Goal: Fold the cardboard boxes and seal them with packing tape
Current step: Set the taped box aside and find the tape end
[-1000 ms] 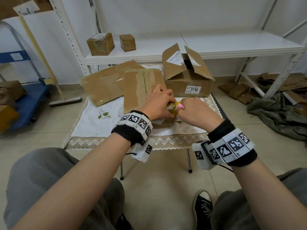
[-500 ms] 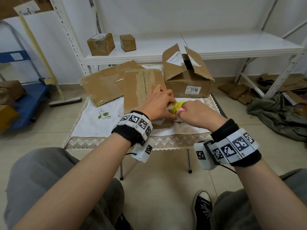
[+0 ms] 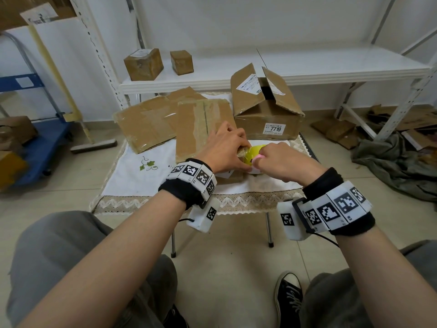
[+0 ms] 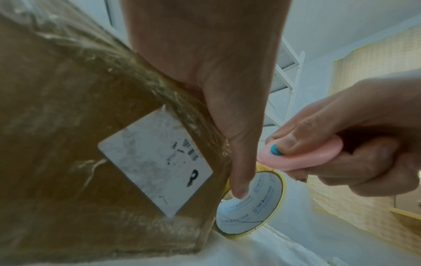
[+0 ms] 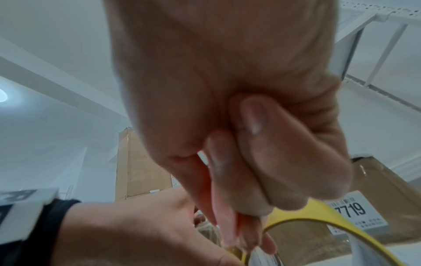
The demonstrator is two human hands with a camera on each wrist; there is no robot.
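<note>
A small brown cardboard box [image 4: 79, 126] with a white label stands on the cloth-covered table [image 3: 142, 181]. Wrinkled clear tape runs over its top edge. My left hand [image 3: 227, 147] grips this box from above, thumb [image 4: 239, 162] pointing down its side. Right beside the box lies a tape roll [image 4: 248, 203] with a yellow rim [image 3: 256, 150]. My right hand [image 3: 279, 159] is clenched round a pink cutter [image 4: 303, 156], held just above the roll and close to the left thumb. In the head view the box is mostly hidden under the left hand.
An open box marked 7719 [image 3: 267, 114] stands at the table's back right. Two flattened, taped cardboards [image 3: 146, 124] [image 3: 201, 124] lie at the back left. A white shelf [image 3: 307, 67] behind carries two small boxes [image 3: 143, 63]. A blue cart [image 3: 35, 147] stands left, a grey cloth heap [image 3: 390, 162] right.
My right hand has sunk a little with the pink cutter, closer to the tape roll, and its wrist has drifted right. The left hand has stayed on the box.
</note>
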